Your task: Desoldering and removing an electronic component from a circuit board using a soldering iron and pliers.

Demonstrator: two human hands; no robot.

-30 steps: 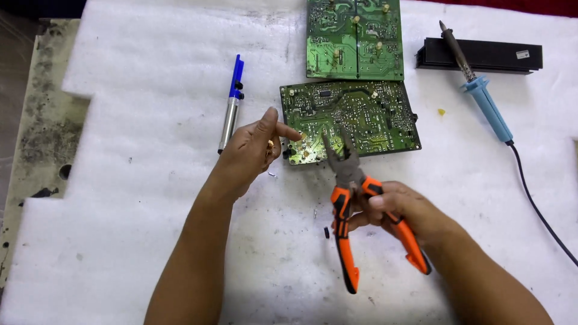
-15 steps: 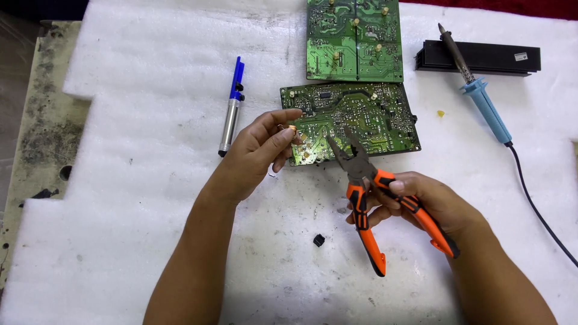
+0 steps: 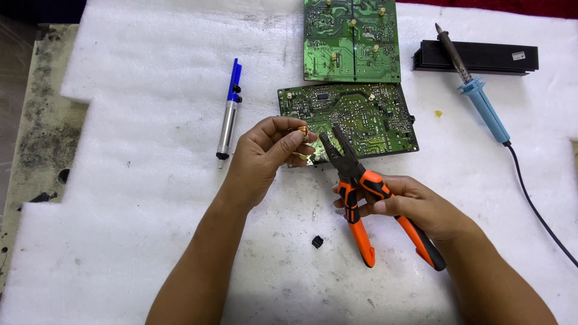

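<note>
My left hand [image 3: 265, 156] pinches a small copper-coloured part [image 3: 304, 132] between thumb and fingers, just in front of the near green circuit board [image 3: 361, 114]. My right hand [image 3: 409, 204] grips orange-and-black pliers [image 3: 361, 186] by the handles. The open jaws of the pliers point up and left, close to the small part and over the board's front edge. A second green circuit board [image 3: 352, 39] lies behind the first.
A blue-and-silver desoldering pump [image 3: 229, 111] lies left of the boards. A blue-handled soldering iron [image 3: 472, 90] rests against a black bar [image 3: 481, 57] at right, its cord trailing toward me. A tiny black piece [image 3: 317, 242] lies on the white foam sheet [image 3: 150, 210].
My left hand has lifted off the board with the small part in its fingers. The pliers have swung up so their jaws come near the part. The small black piece now lies on the foam.
</note>
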